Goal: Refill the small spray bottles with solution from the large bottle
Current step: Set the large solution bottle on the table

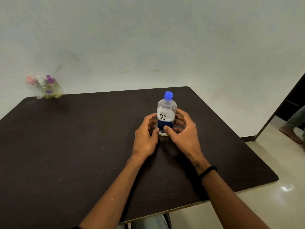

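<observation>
Head camera view, looking down and forward over a dark table (66,146) set against a pale wall

Progress, as a judgement: the refill looks barely begun. The large bottle (165,115) stands upright slightly right of the frame's centre with its blue cap (168,96) closed, and the small spray bottles (45,87) sit untouched in a cluster at the table's far corner, in the upper left of the frame – well apart from the large bottle. Nothing has been opened or poured as far as can be seen; uncapping, bringing the small bottles close, filling each and closing them all appear to lie ahead.

Both hands cup the lower half of the large bottle. The left hand (145,138) curls its fingers round the bottle's left side, thumb at the base. The right hand (181,131) wraps the right side, with its thumb laid on the blue part of the label. Both are clamped lightly on the bottle, one on each flank. A dark band circles the right wrist.

The large bottle is clear plastic with rounded shoulders, a white label reading "re-nu" above a blue band; how full it is cannot be told. The small bottles are blurred – clear bodies, with pink, whitish and purple tops

At the right edge of the frame, a doorway shows another person's leg and bare foot on a light tiled floor
</observation>
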{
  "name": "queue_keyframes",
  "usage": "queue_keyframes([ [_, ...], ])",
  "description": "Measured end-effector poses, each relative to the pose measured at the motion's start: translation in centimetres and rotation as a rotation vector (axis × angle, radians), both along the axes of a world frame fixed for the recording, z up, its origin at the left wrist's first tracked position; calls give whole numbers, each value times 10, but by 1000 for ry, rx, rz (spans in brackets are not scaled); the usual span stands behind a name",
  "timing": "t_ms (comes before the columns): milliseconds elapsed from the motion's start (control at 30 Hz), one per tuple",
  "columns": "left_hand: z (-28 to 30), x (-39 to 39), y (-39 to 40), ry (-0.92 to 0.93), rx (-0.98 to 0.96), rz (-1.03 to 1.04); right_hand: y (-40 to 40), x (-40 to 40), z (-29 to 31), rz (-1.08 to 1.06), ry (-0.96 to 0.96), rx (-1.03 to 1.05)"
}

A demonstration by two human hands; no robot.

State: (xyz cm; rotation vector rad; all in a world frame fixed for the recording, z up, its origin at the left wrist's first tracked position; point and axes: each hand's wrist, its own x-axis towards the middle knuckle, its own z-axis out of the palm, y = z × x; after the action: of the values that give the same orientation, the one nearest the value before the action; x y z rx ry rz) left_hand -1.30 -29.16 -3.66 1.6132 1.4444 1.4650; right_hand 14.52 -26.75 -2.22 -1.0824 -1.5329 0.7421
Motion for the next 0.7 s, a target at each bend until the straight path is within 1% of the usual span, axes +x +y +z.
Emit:
queue_keyframes([
  [100,-2,-2,3,-26,2,-12,1,-1,-1,-18,-24,-10],
  [333,0,1,7,-23,-24,-30,5,2,3,-46,-51,-21],
  [533,4,5,4,-37,-21,18,5,2,0,31,-109,-104],
  [700,5,4,-3,-11,-43,48,4,3,1,28,-160,-145],
])
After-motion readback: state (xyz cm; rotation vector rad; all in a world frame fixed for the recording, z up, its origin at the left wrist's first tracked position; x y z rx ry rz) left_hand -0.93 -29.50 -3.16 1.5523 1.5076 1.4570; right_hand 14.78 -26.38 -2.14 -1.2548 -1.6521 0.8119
